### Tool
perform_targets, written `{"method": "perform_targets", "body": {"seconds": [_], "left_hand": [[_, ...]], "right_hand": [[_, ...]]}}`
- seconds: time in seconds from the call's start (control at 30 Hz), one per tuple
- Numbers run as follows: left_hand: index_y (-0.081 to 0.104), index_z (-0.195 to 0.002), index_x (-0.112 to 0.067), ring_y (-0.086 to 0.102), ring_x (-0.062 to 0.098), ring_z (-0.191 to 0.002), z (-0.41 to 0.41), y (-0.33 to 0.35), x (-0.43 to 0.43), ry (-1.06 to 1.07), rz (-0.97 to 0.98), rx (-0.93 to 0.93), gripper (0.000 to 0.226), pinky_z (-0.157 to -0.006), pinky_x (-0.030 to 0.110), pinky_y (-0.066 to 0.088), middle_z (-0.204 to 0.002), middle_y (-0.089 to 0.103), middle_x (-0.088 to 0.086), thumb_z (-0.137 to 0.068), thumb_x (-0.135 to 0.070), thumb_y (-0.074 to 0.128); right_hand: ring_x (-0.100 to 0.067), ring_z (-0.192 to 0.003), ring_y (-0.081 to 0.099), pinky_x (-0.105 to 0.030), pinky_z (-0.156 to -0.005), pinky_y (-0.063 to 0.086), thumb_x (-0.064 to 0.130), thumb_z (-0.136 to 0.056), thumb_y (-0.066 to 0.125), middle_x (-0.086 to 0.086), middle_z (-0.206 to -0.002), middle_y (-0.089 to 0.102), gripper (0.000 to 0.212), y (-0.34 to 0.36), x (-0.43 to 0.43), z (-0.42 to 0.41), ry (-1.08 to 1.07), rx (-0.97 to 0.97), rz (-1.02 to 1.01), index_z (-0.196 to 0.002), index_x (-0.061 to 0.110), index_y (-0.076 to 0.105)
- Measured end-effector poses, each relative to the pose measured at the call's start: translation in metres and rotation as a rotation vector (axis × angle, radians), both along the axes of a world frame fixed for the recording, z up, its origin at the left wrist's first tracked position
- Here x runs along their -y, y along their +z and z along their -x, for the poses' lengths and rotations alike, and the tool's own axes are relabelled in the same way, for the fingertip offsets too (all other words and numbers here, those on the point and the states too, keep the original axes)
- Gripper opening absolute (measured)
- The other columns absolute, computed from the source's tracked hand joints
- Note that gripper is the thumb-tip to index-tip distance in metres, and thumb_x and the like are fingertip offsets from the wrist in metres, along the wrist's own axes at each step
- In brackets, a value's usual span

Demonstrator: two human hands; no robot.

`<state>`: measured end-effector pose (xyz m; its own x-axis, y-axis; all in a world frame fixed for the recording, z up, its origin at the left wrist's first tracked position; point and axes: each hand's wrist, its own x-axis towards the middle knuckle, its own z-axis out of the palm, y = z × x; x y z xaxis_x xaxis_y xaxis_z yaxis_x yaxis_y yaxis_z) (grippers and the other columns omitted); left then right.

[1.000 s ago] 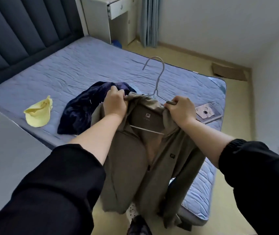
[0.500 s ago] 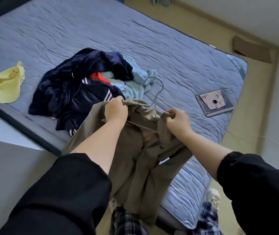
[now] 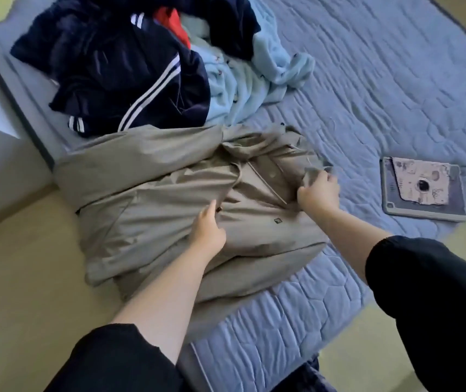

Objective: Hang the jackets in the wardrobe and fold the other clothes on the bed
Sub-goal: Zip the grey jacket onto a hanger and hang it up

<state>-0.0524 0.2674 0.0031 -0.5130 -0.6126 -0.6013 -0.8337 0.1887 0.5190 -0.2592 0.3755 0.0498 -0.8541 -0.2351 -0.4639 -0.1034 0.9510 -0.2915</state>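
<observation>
Two hands arranged a tan jacket point(image 3: 155, 193) at the centre of the frame, on the near edge of a bed point(image 3: 367, 80).

The right hand's point(image 3: 318, 190) fingers were curled tight on the jacket's collar cloth. The left hand point(image 3: 207, 222) rested on its front; whether its fingers pinched could not be told. The hem overhung the edge, so a tug might slide it to the floor. Its small chest logo point(image 3: 277, 220) was unreadable.

Bare mattress point(image 3: 381, 89) lies open between clothes pile point(image 3: 146, 66) and tablet point(image 3: 424, 189).
</observation>
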Motion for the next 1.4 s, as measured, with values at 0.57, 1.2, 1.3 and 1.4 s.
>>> {"method": "perform_targets", "body": {"seconds": [0.57, 1.2, 1.3, 1.4], "left_hand": [[0.037, -0.143, -0.021, 0.05, 0.034, -0.118, -0.041, -0.124, 0.022, -0.223, 0.0, 0.074, 0.044, -0.094, 0.042, 0.043, -0.134, 0.045, 0.008, -0.099, -0.025, 0.038], [-0.007, -0.151, -0.016, 0.044, 0.032, -0.121, 0.003, -0.147, 0.014, -0.481, 0.067, 0.448, 0.086, -0.091, 0.042, 0.042, -0.143, 0.022, 0.004, -0.093, -0.028, 0.055], [-0.01, -0.151, -0.016, 0.044, 0.031, -0.122, 0.004, -0.149, 0.015, -0.491, 0.066, 0.475, 0.088, -0.091, 0.042, 0.042, -0.144, 0.021, 0.003, -0.093, -0.027, 0.055], [-0.01, -0.151, -0.018, 0.044, 0.03, -0.123, 0.005, -0.15, 0.016, -0.468, 0.045, 0.477, 0.088, -0.092, 0.042, 0.042, -0.143, 0.024, 0.002, -0.093, -0.025, 0.056]], "right_hand": [[-0.035, -0.094, 0.059, -0.032, -0.067, 0.037, 0.03, -0.09, 0.057, -0.015, -0.101, 0.063, 0.016, -0.163, 0.093, -0.107, 0.686, 0.091, -0.067, -0.09, 0.015, 0.051], [-0.03, -0.092, 0.063, -0.03, -0.065, 0.037, 0.027, -0.094, 0.047, -0.009, -0.101, 0.066, 0.023, -0.17, 0.091, -0.082, 1.084, -0.034, -0.322, -0.099, 0.012, 0.065], [-0.032, -0.092, 0.064, -0.03, -0.065, 0.037, 0.022, -0.089, 0.05, -0.011, -0.098, 0.068, 0.022, -0.163, 0.092, -0.069, 1.031, -0.11, -0.294, -0.098, 0.01, 0.067], [-0.034, -0.091, 0.063, -0.03, -0.065, 0.037, 0.014, -0.087, 0.047, -0.011, -0.097, 0.067, 0.021, -0.152, 0.089, -0.04, 0.918, -0.174, -0.335, -0.096, 0.01, 0.066]]}}
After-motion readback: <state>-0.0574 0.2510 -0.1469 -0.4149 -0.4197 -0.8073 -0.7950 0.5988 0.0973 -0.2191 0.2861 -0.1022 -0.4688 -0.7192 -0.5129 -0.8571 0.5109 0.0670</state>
